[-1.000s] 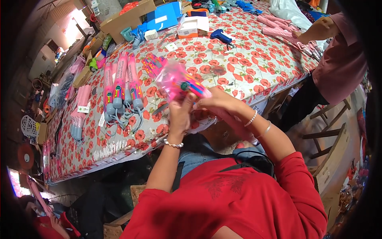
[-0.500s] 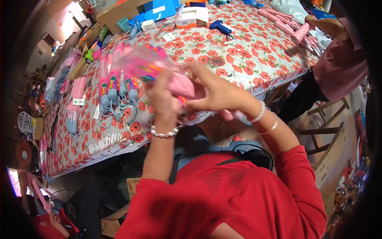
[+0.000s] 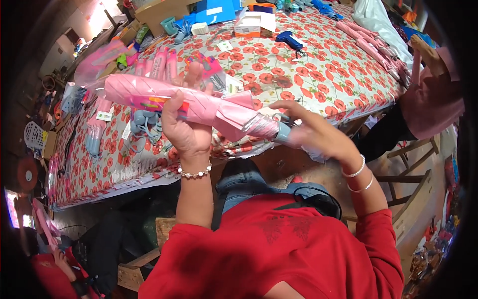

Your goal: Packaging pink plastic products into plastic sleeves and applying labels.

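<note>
A folded pink umbrella [image 3: 234, 113] with a grey handle [image 3: 284, 132] lies across my left hand [image 3: 189, 130], whose thumb and fingers are wrapped round its middle. Clear plastic [image 3: 97, 62] with a bright pink part trails off its far left end, and a colourful printed strip [image 3: 159, 103] shows beside my thumb. My right hand [image 3: 323, 137] is by the handle with its fingers apart, partly smeared by motion; no grip on the handle shows.
Several packed pink umbrellas [image 3: 159, 65] lie on the flowered tablecloth [image 3: 308, 74] behind the held one. A blue tagging gun [image 3: 290, 41] and an open white-orange box [image 3: 249, 27] stand farther back. A co-worker [image 3: 433, 99] stands at the right; another person sits at lower left.
The umbrella now lies lengthwise in my left hand, its handle pointing right. My right hand has come off the umbrella's body and moved right, to the handle. The plastic has shifted left.
</note>
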The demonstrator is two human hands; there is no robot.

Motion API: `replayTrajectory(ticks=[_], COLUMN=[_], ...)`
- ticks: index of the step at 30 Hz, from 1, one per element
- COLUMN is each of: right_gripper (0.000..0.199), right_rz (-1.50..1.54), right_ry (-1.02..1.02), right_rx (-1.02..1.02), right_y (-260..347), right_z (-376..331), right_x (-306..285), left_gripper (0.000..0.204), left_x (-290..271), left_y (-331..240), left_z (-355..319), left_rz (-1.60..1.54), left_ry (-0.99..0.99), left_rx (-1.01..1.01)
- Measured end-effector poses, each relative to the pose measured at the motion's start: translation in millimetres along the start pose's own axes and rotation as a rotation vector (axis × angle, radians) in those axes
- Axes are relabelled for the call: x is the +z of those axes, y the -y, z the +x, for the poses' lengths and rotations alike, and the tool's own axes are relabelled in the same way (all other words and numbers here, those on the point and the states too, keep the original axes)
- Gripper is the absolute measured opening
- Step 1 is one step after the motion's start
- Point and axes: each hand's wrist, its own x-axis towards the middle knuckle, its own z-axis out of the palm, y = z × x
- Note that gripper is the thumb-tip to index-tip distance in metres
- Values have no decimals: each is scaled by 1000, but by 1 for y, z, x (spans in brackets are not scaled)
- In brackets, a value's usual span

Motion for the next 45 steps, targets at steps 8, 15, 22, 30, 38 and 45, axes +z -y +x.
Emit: replayTrajectory(ticks=[8,15,22,30,38,45], right_gripper=[50,38,42,42,38,41], right_rz=[739,571,118,-326,-355,-320], right_ry=[213,117,171,21,53,72], right_rx=[274,-24,-467,-304,-178,-46], right_y=[8,32,36,56,50,47], right_z=[53,43,43,29,29,36], right_x=[23,52,53,62,68,64], left_gripper=[26,26,24,27,32,31], left_x=[27,22,17,17,11,28], left_y=[17,6,8,9,6,33], left_z=[-13,-28,-28,-28,-28,-32], left_rz=[51,56,-69,3,50,71], left_ry=[164,-2,-66,-109,-246,-229], left_rx=[-31,103,14,63,21,51])
